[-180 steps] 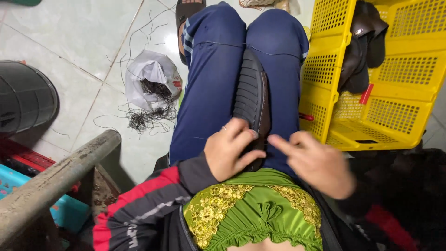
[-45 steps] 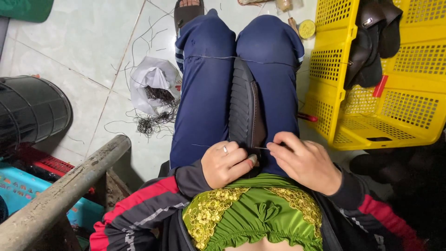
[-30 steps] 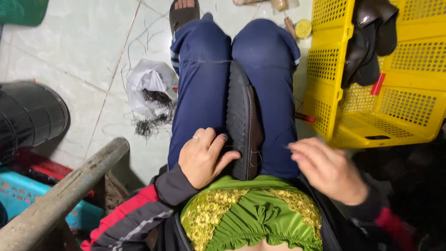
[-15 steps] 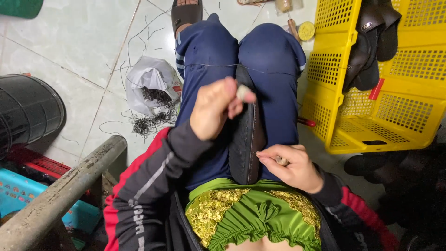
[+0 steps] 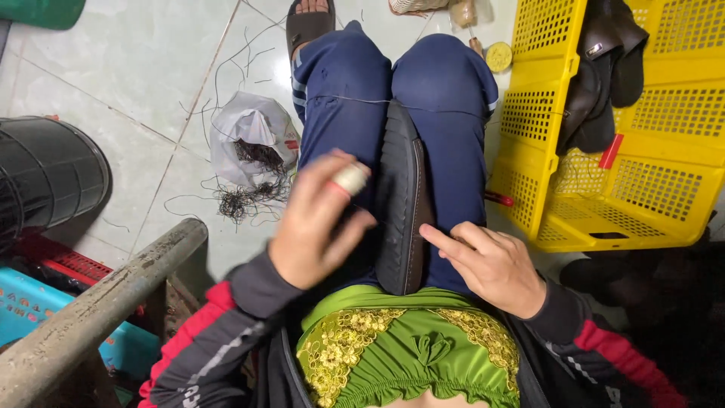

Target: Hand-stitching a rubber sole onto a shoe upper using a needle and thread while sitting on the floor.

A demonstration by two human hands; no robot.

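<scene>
Head view, looking down on a seated person's lap. A dark slip-on shoe (image 5: 402, 211) lies sole-side up in the groove between the two thighs in blue trousers (image 5: 343, 98), heel toward the body. The left hand (image 5: 316, 223), which half a second earlier was raised higher over the left thigh, has dropped back toward the shoe; its fingers are curled together, and a pale taped thimble (image 5: 350, 179) shows on one fingertip, though whether anything is pinched there cannot be told. A thin thread (image 5: 355, 99) runs taut across both knees. The right hand (image 5: 491, 264) has stayed at the shoe's heel end, fingers loosely together, the forefinger pressing the shoe's edge and steadying it rather than clamping it. This reads as one stitch pull finishing, with the shoe kept fixed throughout. On the tiled floor (image 5: 136, 68) to the left sit a white bag of thread scraps (image 5: 253, 143) and a black bucket (image 5: 49, 177); to the right, a yellow crate (image 5: 642, 174) carries more dark shoes (image 5: 604, 75).
</scene>
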